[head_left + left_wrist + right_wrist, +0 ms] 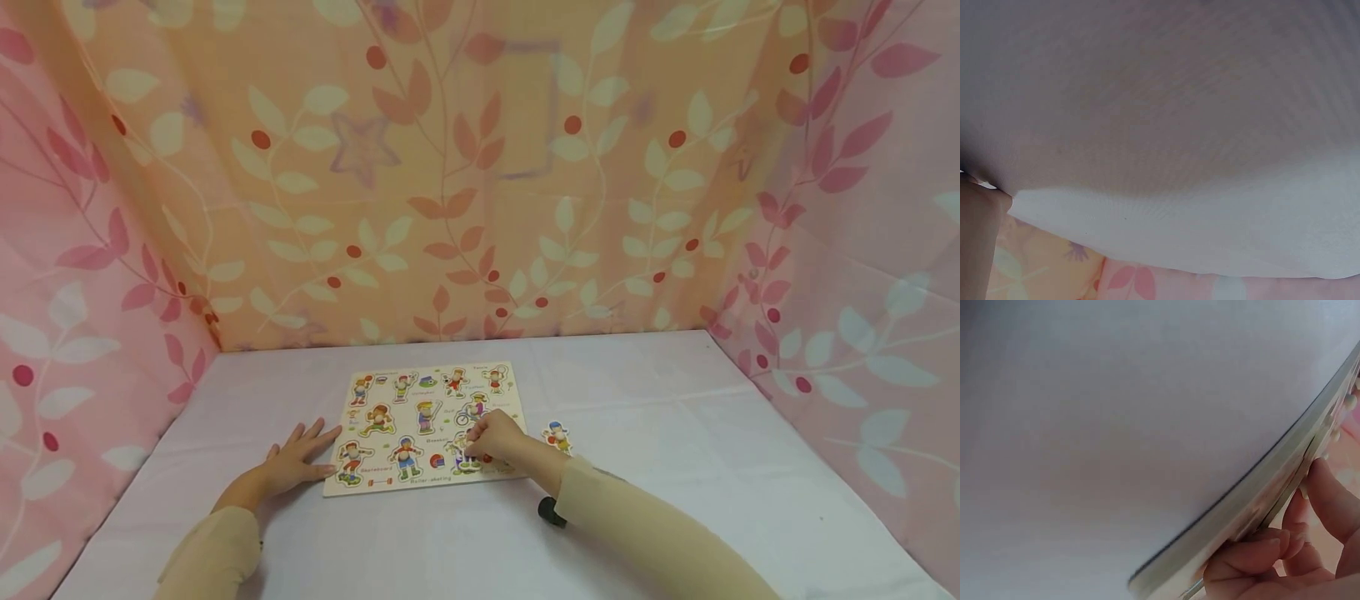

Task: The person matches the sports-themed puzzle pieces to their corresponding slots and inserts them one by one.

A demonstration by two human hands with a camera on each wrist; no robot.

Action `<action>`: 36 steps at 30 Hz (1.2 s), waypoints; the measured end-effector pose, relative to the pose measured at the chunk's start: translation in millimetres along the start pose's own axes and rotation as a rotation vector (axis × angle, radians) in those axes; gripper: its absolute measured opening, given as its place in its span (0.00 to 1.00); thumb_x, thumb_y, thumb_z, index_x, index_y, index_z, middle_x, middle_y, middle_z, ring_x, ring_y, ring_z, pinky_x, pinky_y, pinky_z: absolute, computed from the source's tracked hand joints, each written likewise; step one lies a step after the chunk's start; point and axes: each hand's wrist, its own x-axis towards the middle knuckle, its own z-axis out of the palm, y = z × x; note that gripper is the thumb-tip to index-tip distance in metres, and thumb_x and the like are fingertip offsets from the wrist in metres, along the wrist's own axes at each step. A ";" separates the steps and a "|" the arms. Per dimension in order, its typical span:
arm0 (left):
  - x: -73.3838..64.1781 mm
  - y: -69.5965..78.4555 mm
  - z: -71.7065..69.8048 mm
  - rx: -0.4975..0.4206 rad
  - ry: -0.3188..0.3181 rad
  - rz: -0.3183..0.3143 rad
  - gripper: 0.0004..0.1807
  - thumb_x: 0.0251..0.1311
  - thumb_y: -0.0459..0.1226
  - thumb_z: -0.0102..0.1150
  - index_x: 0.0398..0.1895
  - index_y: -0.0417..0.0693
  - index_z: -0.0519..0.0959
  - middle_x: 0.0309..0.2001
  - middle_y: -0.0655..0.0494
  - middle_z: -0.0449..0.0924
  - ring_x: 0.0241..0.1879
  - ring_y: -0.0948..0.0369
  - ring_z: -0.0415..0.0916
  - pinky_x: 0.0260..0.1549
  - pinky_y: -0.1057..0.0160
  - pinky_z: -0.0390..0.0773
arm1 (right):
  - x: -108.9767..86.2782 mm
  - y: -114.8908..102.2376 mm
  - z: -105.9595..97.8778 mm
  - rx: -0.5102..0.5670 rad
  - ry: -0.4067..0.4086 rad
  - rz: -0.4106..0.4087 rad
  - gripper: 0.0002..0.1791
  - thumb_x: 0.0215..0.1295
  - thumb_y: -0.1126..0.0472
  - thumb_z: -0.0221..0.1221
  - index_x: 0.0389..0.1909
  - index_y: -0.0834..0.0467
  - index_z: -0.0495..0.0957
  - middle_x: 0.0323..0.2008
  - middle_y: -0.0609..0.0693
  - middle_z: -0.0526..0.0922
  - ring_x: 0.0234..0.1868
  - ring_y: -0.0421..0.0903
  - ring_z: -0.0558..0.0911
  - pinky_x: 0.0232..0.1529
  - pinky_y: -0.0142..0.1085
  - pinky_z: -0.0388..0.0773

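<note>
A wooden peg puzzle board (386, 490) with cartoon sports figures lies on the white-covered table. Over its lower right part, my right hand (495, 437) pinches a figure-shaped puzzle piece (471, 461). In the right wrist view, the thumb and fingers (1335, 500) close around it at the board's surface; the knob is mostly hidden. My left hand (296, 457) lies with spread, straight fingers against the board's left edge. Only a sliver of that hand (982, 231) enters the left wrist view. Another puzzle piece with a blue cap (557, 437) lies right of the board.
A small black object (552, 512) sits on the table partly beneath the right sleeve. Several figure pieces with knobs fill other places on the board. Leaf-patterned cloth (465, 167) hangs at the back and both sides.
</note>
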 end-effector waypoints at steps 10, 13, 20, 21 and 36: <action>0.1 -1.6 1.0 -0.011 -0.004 0.004 0.47 0.58 0.53 0.62 0.73 0.37 0.56 0.73 0.27 0.35 0.69 0.29 0.23 0.57 0.25 0.22 | -1.4 -6.1 4.1 -0.019 -0.080 -0.043 0.10 0.53 0.72 0.69 0.21 0.61 0.77 0.19 0.47 0.73 0.16 0.38 0.67 0.16 0.26 0.62; 0.5 -2.9 1.5 -0.005 -0.005 0.015 0.46 0.58 0.54 0.62 0.73 0.38 0.57 0.73 0.27 0.35 0.69 0.29 0.23 0.57 0.25 0.23 | -1.0 -7.0 6.8 -0.041 -0.091 -0.051 0.10 0.53 0.71 0.69 0.21 0.60 0.77 0.19 0.47 0.73 0.19 0.39 0.69 0.17 0.27 0.63; -0.6 -0.4 -0.5 -0.016 0.004 0.019 0.46 0.59 0.53 0.62 0.72 0.38 0.56 0.73 0.27 0.36 0.69 0.29 0.23 0.57 0.25 0.22 | -0.1 -9.2 9.6 -0.075 -0.068 -0.058 0.10 0.51 0.70 0.71 0.22 0.60 0.77 0.24 0.49 0.75 0.29 0.43 0.72 0.26 0.30 0.67; -0.7 0.3 -0.5 -0.014 0.003 0.017 0.46 0.59 0.53 0.62 0.72 0.38 0.56 0.73 0.27 0.35 0.69 0.29 0.23 0.57 0.25 0.22 | -0.1 -8.4 9.1 -0.060 -0.069 -0.046 0.10 0.51 0.70 0.71 0.22 0.60 0.78 0.25 0.49 0.75 0.29 0.44 0.73 0.25 0.30 0.67; -0.8 1.3 1.0 -0.008 0.000 -0.009 0.46 0.58 0.53 0.62 0.73 0.37 0.57 0.73 0.27 0.35 0.69 0.29 0.23 0.57 0.25 0.22 | -5.2 11.7 -45.0 0.014 -0.051 0.014 0.08 0.55 0.65 0.69 0.36 0.61 0.85 0.35 0.52 0.77 0.35 0.46 0.74 0.32 0.34 0.71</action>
